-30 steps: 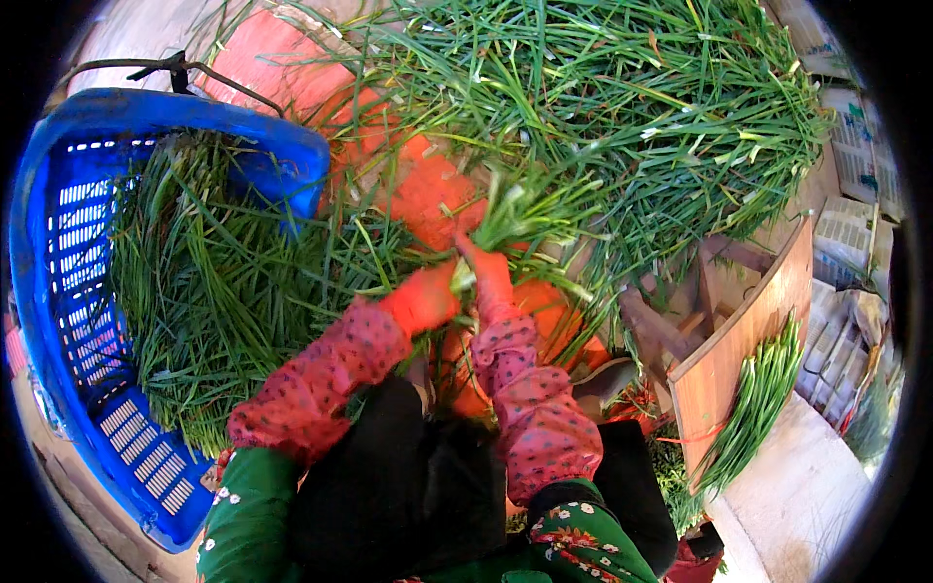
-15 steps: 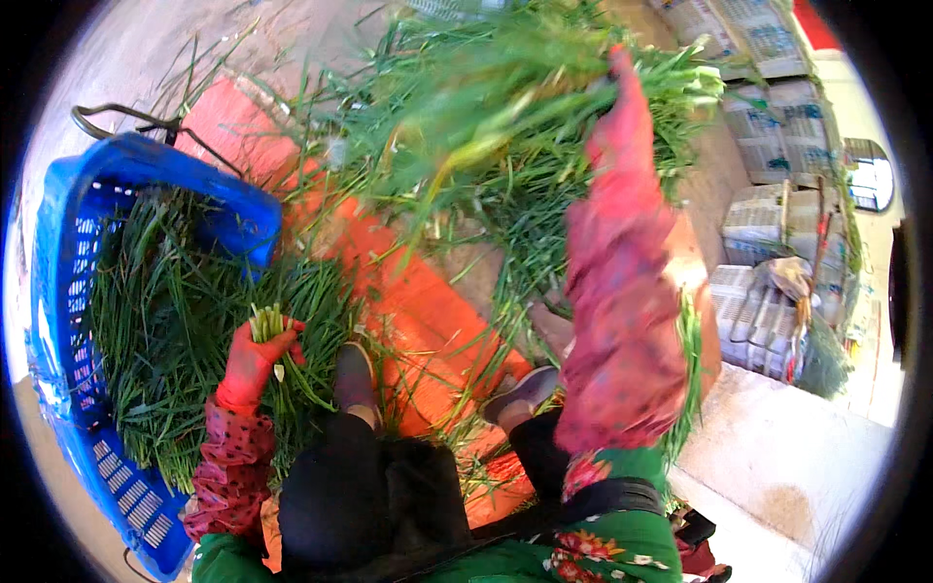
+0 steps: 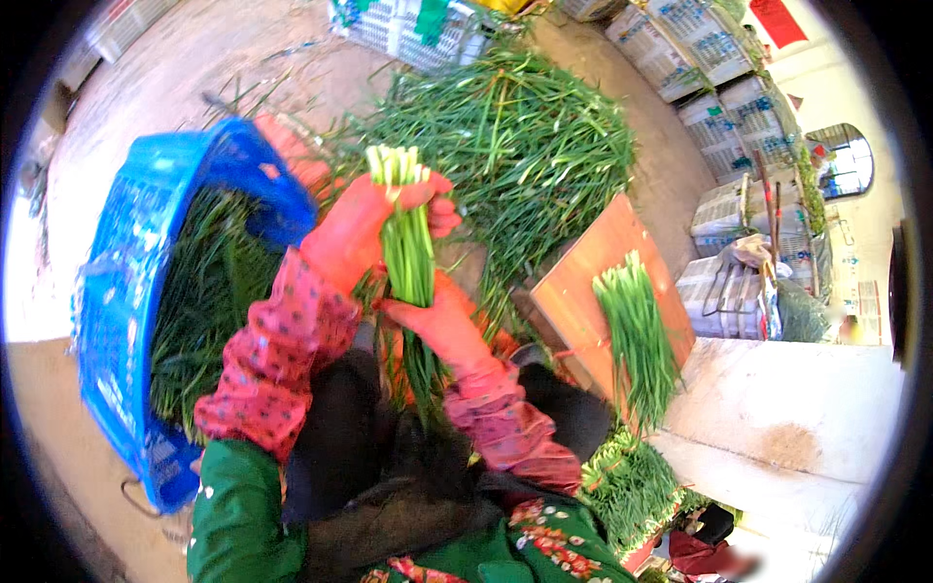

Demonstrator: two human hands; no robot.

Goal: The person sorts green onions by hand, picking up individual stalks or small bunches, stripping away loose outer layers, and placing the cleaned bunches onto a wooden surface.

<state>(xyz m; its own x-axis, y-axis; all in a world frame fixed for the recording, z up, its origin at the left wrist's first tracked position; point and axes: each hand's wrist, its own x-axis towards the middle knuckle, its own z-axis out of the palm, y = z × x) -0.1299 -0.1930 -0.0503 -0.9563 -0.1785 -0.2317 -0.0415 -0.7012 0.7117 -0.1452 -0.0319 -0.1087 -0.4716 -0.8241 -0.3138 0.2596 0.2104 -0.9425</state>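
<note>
Both hands wear orange-red rubber gloves under patterned sleeve covers. My left hand [image 3: 355,228] is closed around the upper part of a bunch of green chives [image 3: 408,255], just below its pale cut ends, which point up. My right hand [image 3: 439,325] grips the same bunch lower down. The bunch stands upright in front of my chest, with its leafy tips hanging between my knees. A blue plastic basket [image 3: 117,291] filled with loose chives sits at my left.
A big heap of loose chives [image 3: 530,146] lies on the ground ahead. To my right a wooden board [image 3: 573,291] carries a neat bunch of chives [image 3: 637,335]. Stacked white crates [image 3: 729,97] stand at the far right, beside a concrete ledge [image 3: 787,408].
My right hand, raised high over the heap with a loose bundle, has come down. Both hands now hold one tidy upright bunch. My left hand left the basket.
</note>
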